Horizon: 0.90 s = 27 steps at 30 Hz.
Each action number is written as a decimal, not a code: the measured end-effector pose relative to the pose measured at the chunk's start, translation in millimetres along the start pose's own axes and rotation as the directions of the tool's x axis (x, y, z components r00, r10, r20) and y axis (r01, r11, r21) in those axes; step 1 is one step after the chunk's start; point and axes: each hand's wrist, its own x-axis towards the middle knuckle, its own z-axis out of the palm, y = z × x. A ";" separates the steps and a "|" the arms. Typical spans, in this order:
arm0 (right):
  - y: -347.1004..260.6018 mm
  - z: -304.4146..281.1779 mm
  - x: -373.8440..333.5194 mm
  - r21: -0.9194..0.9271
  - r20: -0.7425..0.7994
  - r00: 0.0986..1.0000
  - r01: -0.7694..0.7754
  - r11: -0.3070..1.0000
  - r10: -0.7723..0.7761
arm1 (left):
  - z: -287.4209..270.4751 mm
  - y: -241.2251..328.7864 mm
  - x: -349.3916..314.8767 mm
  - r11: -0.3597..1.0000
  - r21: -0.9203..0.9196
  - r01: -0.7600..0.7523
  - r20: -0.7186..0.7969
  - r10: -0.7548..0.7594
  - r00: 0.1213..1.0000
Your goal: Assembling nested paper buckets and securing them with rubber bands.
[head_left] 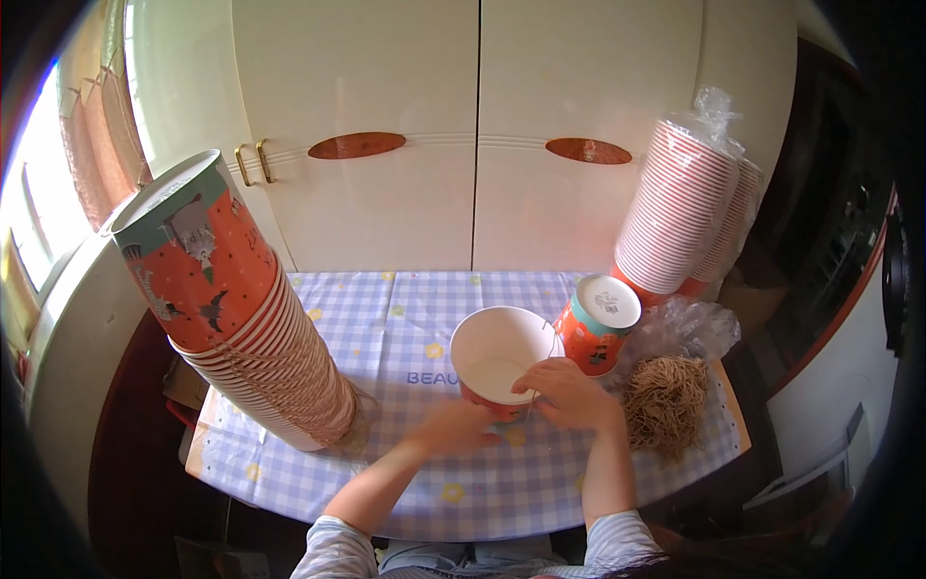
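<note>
A paper bucket [482, 347], white inside and orange outside, stands mouth up near the middle of the table. My right hand [569, 394] is at its right rim, its thumb and fingers pinched on a thin brown cord [554, 359] that runs up beside the rim. Beside the near left side of the bucket is my left hand [455, 428], smeared by motion, so its fingers cannot be read. A second bucket [590, 338], orange with a teal band, sits upside down just behind the right hand. To the right of that hand lies a tangled bundle of brown cords [666, 405].
At the left rises a tall leaning stack of upside-down buckets [265, 328], with cords along its side. Bucket stacks wrapped in clear plastic [680, 207] stand at the back right, near a crumpled plastic bag [687, 328]. A checked cloth [376, 482] covers the table; cream cabinet doors [367, 212] stand behind.
</note>
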 end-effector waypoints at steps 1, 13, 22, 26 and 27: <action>-1.3 -0.8 2.7 -0.001 -0.001 1.000 0.002 1.000 -0.002 | -1.3 5.6 1.9 0.999 -0.024 0.042 0.087 -0.040 0.995; 1.2 -6.0 6.3 0.071 0.165 0.960 -0.241 0.968 0.226 | 21.6 -9.0 16.4 0.632 -0.774 -0.045 0.026 0.103 0.994; 18.1 -14.2 -8.2 0.035 0.061 0.966 -0.252 0.967 0.250 | -39.2 -53.8 -29.7 0.931 -0.345 0.118 -0.286 -0.225 0.931; 17.7 -11.5 -5.5 0.059 0.095 0.960 -0.270 0.961 0.264 | -36.5 -68.4 -23.2 0.841 -0.522 0.141 -0.369 -0.372 0.852; 18.3 -10.0 -5.1 0.061 0.106 0.959 -0.270 0.961 0.263 | -34.5 -70.6 -19.9 0.822 -0.561 0.101 -0.438 -0.398 0.806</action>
